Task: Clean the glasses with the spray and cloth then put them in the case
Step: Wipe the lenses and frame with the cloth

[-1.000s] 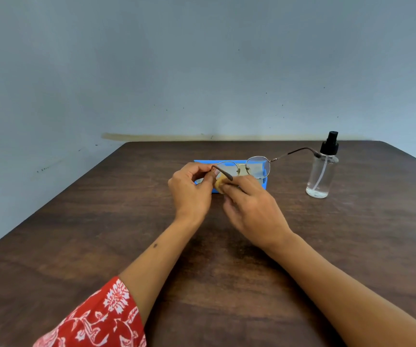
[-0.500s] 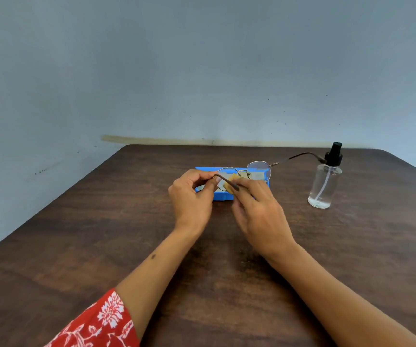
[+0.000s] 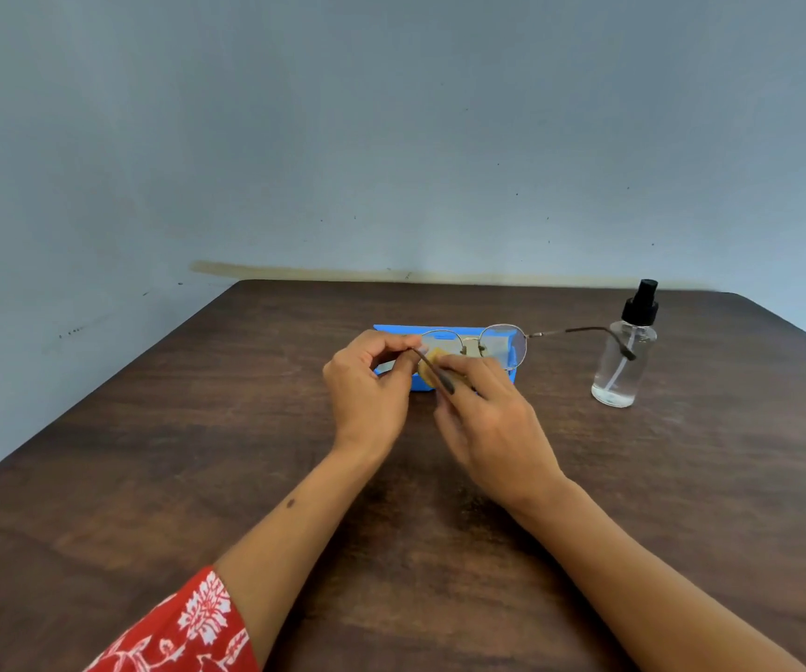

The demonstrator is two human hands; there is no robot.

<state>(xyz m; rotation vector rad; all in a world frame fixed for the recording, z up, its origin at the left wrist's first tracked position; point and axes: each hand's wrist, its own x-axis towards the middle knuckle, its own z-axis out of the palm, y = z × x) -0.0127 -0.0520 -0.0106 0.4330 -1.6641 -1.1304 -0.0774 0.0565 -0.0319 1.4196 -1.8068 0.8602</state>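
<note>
Thin wire-framed glasses [image 3: 505,342] are held above the table with both temples unfolded. My left hand [image 3: 367,385] pinches the frame at its left hinge. My right hand [image 3: 486,419] pinches a small yellow cloth [image 3: 432,363] against the left lens. One temple reaches right toward the clear spray bottle [image 3: 626,354] with a black pump top. The open blue case [image 3: 512,366] lies on the table just behind my hands, partly hidden by them.
The dark wooden table [image 3: 197,453] ends at a grey-blue wall behind the case. The spray bottle stands upright at the right, close to the tip of the glasses' right temple. A red floral sleeve [image 3: 183,628] shows at the bottom left.
My right hand's fingers have shifted slightly over the left lens with the cloth. The glasses and my left hand stay in nearly the same place.
</note>
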